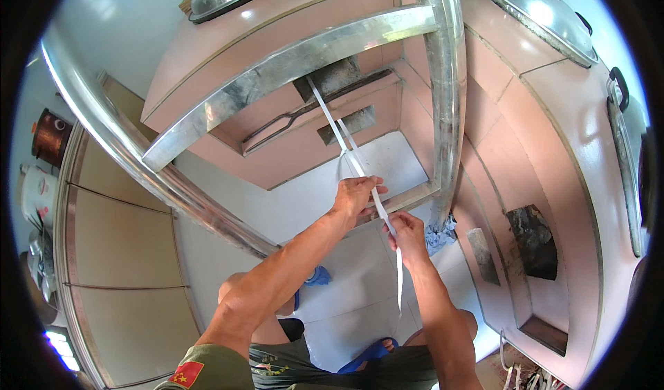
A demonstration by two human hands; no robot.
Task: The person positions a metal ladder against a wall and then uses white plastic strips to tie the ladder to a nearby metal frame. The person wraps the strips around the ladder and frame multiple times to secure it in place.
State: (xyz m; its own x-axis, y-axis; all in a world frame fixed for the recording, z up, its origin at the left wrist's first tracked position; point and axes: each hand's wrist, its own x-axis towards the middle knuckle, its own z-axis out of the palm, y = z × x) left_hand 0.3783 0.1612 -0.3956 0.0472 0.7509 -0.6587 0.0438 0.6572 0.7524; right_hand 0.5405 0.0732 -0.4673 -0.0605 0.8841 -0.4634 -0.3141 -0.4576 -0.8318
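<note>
A white flat strap (358, 164) runs down from the flat upper bar (290, 73) of a stainless steel tube frame towards me. A second strip joins it above my hands, where a loose loop hangs. My left hand (358, 195) holds the strap between thumb and fingers, close to the frame's lower bar (402, 200). Just below and to the right, my right hand (405, 230) pinches the same strap. Its free tail hangs under that hand towards the floor. The strap's upper end is hidden behind the upper bar.
A pink-tiled stove (238, 42) with openings stands ahead and on the right. Iron fire tongs (316, 110) lie on its ledge. Pan lids (544, 14) rest on top. A blue cloth (441, 234) touches the frame's leg. A cabinet (124, 245) stands left.
</note>
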